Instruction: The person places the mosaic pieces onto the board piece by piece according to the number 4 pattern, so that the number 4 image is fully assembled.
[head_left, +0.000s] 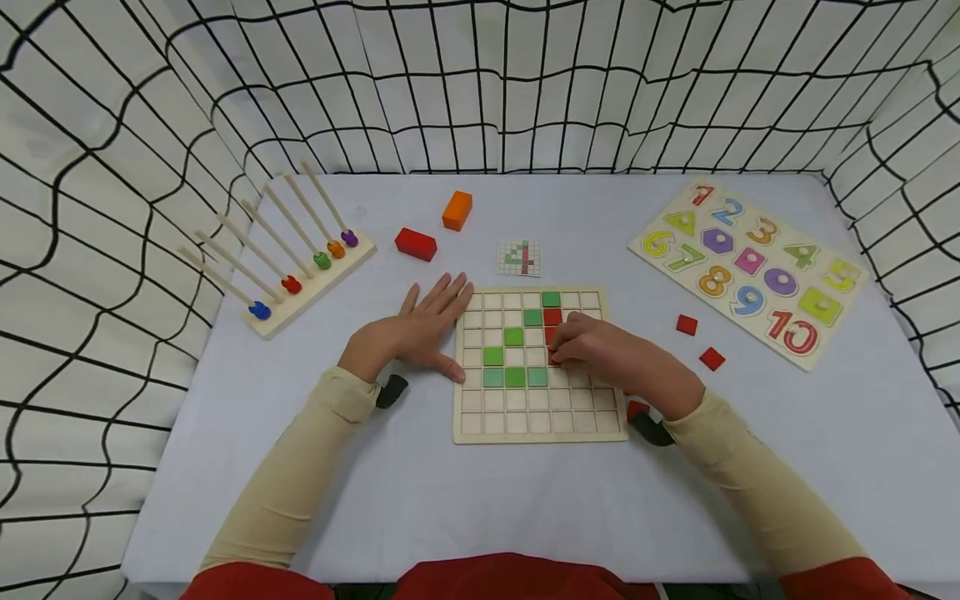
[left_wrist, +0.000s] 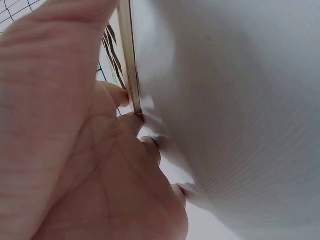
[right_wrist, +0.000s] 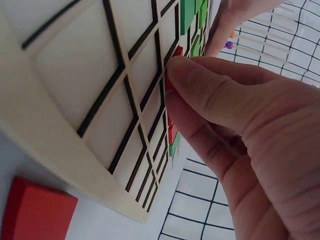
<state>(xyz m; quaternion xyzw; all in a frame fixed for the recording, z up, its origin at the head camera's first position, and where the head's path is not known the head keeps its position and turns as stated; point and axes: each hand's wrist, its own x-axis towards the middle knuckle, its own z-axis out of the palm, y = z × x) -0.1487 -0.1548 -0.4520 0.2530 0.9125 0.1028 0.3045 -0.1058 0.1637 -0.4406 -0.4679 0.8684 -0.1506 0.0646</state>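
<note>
A wooden grid board [head_left: 540, 423] lies on the white table, with green tiles [head_left: 513, 337] and red tiles [head_left: 552, 317] in some squares. My right hand [head_left: 622, 362] is over the board's right half. Its thumb and finger pinch a small red square tile [right_wrist: 169, 82] at a square below the other red ones; the fingers partly cover it. Along the board's left edge my left hand [head_left: 420, 332] rests with fingers spread, the thumb and fingertips touching the edge. In the left wrist view the palm [left_wrist: 120, 185] faces the board's side.
Loose red tiles [head_left: 686, 324] lie right of the board, one partly behind the right wrist. A small pattern card [head_left: 518, 258], a red block [head_left: 416, 244] and an orange block [head_left: 457, 210] lie beyond it. A peg stand [head_left: 307, 287] is left, a number puzzle [head_left: 750, 267] right. Black netting surrounds the table.
</note>
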